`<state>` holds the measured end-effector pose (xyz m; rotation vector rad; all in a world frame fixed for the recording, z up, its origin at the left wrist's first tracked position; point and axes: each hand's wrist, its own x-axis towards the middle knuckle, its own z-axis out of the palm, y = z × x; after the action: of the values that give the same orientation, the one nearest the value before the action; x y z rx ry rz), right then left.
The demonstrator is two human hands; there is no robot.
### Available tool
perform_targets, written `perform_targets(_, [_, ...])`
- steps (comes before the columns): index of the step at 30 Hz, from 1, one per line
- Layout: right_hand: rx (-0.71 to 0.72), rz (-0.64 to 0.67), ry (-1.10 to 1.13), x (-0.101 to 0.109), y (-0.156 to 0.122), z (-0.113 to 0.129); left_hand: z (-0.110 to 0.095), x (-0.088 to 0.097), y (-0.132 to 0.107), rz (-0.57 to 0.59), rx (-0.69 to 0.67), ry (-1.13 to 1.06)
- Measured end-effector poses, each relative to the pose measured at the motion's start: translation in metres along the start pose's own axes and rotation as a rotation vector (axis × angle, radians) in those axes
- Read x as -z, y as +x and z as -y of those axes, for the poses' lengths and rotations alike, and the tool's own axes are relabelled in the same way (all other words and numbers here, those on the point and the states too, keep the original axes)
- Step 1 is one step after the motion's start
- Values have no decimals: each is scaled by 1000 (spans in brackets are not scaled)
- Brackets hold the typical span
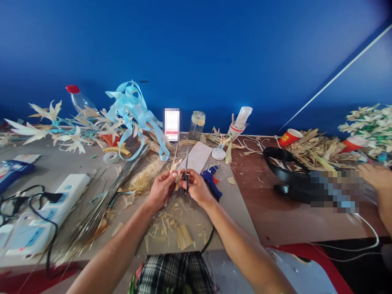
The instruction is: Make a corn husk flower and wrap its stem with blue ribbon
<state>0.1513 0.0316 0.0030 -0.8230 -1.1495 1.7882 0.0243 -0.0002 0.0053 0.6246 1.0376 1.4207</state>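
My left fingers pinch the husk and my right fingers grip scissors, so I should snip slowly.

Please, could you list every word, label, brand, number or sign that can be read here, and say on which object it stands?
No text can be read.
Red cup left of the dry husks: yellow marks, too small and blurred.
Upright white rectangle at the back: pixelated, unreadable.
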Motion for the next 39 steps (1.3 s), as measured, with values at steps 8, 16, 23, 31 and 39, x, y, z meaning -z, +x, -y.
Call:
perform_targets(8, [55,19,-32,-2,-2,-2,1,4,4,-105,-113,-49])
perform_targets(16, [105,-30,-167,-14,-5,-8,-6,-1,2,-84,-85,-241])
perform_targets(23, [190,-133,-256,-14,-4,-12,-4,-2,1,13,-72,-202])
perform_targets(31, [179,-219,-104,3,0,2,-4,-3,0,-86,-107,-115])
perform_targets(39, [98,-60,-100,9,-1,13,-7,11,9,-182,-129,-79])
